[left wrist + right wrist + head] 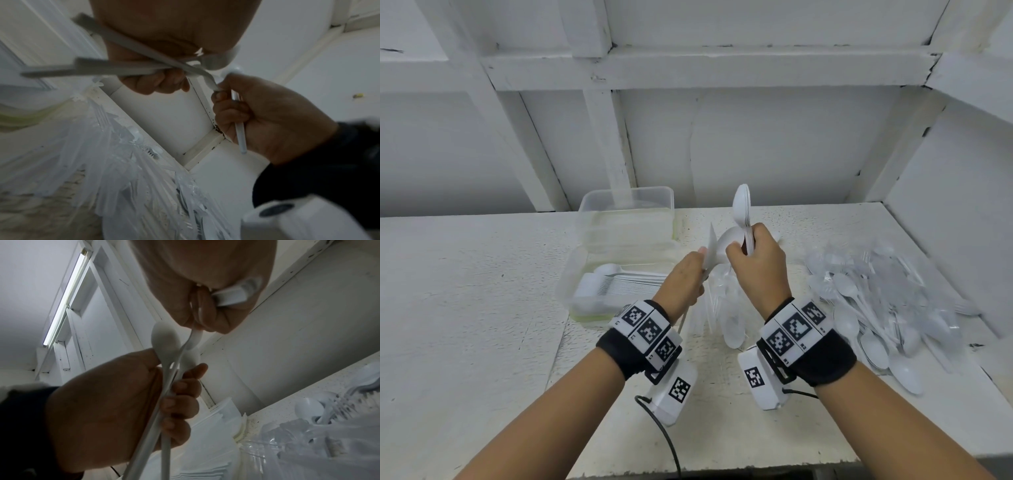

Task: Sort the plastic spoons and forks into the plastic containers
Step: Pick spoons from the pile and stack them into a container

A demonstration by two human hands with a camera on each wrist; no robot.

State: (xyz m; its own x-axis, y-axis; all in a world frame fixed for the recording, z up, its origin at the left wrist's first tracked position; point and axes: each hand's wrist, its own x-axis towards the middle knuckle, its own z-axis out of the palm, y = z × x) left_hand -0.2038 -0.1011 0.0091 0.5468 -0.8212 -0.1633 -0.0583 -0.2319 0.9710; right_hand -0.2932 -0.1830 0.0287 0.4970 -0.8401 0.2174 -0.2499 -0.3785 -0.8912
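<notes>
White plastic fills the tabletop (465, 308) in front of you. Farthest left, a clear container (585, 291) holds a neat row of nested spoons, with an empty clear container (626, 209) standing just behind it. Your left hand (683, 279) is clenched around the handles of two spoons (164, 340) (their bowls point up towards your other hand). Your right hand (756, 267) grips a stack of spoons (742, 205) upright, bowls on top, its thumb and forefinger pinching the bowl end of one of the left hand's spoons. Under both hands lie clear wrappers. Farthest right, a loose heap of spoons and forks (887, 305) rests on the table.
</notes>
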